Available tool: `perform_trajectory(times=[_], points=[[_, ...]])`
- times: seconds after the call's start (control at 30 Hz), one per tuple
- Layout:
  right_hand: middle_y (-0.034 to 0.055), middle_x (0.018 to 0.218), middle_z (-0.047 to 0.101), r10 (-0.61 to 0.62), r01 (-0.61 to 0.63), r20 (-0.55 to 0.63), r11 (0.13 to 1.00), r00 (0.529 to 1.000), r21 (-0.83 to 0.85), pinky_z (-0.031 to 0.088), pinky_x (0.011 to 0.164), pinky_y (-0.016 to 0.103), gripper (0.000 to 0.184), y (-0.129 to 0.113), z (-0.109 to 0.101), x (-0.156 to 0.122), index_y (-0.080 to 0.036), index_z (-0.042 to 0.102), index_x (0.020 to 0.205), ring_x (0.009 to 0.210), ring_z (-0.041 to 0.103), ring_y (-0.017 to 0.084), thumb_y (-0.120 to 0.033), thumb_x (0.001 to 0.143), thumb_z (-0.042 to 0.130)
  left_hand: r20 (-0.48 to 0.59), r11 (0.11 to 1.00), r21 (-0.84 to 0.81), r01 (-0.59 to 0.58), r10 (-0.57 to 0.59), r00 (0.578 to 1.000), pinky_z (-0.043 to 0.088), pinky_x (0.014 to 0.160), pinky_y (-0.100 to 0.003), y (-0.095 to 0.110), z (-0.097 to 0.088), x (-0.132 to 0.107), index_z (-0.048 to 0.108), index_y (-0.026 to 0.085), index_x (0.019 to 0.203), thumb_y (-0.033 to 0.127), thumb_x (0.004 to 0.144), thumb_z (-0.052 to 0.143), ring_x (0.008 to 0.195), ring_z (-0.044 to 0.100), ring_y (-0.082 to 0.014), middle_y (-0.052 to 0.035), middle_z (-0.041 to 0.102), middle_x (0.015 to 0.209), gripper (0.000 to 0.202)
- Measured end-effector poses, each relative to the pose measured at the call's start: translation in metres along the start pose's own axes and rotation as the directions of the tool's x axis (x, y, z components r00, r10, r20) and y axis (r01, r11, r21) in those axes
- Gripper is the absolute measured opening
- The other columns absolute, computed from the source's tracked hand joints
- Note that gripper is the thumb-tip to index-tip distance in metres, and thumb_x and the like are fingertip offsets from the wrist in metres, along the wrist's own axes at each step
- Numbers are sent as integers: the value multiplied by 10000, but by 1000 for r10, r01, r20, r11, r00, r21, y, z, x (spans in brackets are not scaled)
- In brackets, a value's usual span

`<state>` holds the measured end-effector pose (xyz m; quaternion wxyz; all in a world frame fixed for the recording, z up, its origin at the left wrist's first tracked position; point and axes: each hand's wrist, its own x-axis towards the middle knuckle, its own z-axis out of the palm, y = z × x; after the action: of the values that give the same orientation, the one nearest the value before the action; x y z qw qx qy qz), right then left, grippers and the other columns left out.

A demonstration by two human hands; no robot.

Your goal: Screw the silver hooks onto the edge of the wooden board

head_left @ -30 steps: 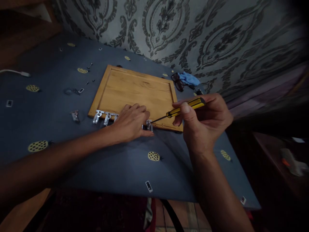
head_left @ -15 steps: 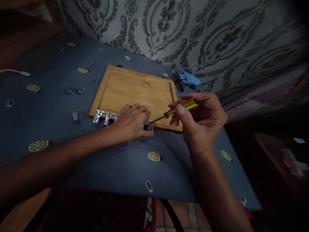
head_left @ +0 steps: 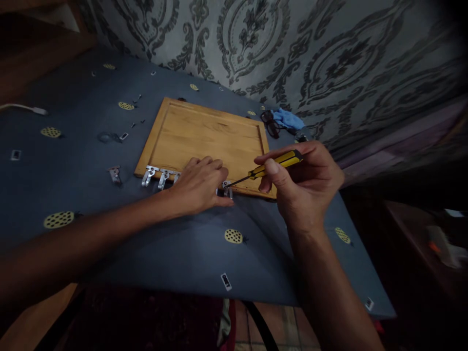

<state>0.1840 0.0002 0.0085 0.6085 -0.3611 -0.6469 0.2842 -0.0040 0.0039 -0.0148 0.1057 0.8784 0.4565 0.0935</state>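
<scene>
Our right hand (head_left: 307, 183) has its thumb and fingers closed around the handle of a yellow and black screwdriver (head_left: 288, 157). Its thin tip is at a shiny metal hinge (head_left: 227, 185) on the near edge of a wooden board (head_left: 212, 131). Just left of the tip, our left hand (head_left: 201, 183) lies over that edge; we can't tell if its fingers pinch anything. The screwdriver should feel light and hard, and the fat handle is the best part to hold. The board looks stiff and a bit heavy, so we'd press on its frame. The hinge is likely hard and slippery. Past our left hand sit more hinges (head_left: 147, 175), and farther left lies a loose hinge (head_left: 115, 174). Below our grip, a tag (head_left: 225, 282) printed on the blue cloth (head_left: 183, 263) seems to say "OBEY". Other tags are too small to read.
</scene>
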Motion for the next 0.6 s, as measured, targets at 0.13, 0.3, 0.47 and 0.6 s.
perform_trajectory(times=[0.13,0.3,0.47,0.6], points=[[-4,848,794,16,-16,79,1000,997,1,549,424,241,318,0,-5,-1,-267,775,990,490,652,111,-508,816,889,-17,1000,-1,-16,15,1000,439,931,-415,-2,2,1,713,154,1130,591,924,773,1127,618,-328,-120,707,1150,487],[-12,829,788,45,-43,61,998,997,-44,547,418,244,304,-2,-4,-1,-251,798,948,454,613,92,-481,789,918,6,1000,3,-4,4,1000,438,947,-421,-1,0,1,712,148,1152,579,927,776,1151,618,-335,-130,705,1170,490],[-35,779,764,-45,45,-74,999,996,4,509,370,234,257,-1,0,-2,-250,732,798,429,608,91,-407,785,935,-3,1000,5,-1,1,1000,434,959,-416,-1,1,0,707,157,1146,577,928,774,1153,616,-328,-122,703,1168,478],[-48,753,753,-106,111,-153,994,983,25,485,369,220,183,1,0,-2,-246,755,846,433,617,84,-306,808,924,-16,1000,-4,-8,8,1000,434,956,-413,-2,3,0,711,153,1124,569,929,774,1143,614,-323,-121,707,1152,464]])
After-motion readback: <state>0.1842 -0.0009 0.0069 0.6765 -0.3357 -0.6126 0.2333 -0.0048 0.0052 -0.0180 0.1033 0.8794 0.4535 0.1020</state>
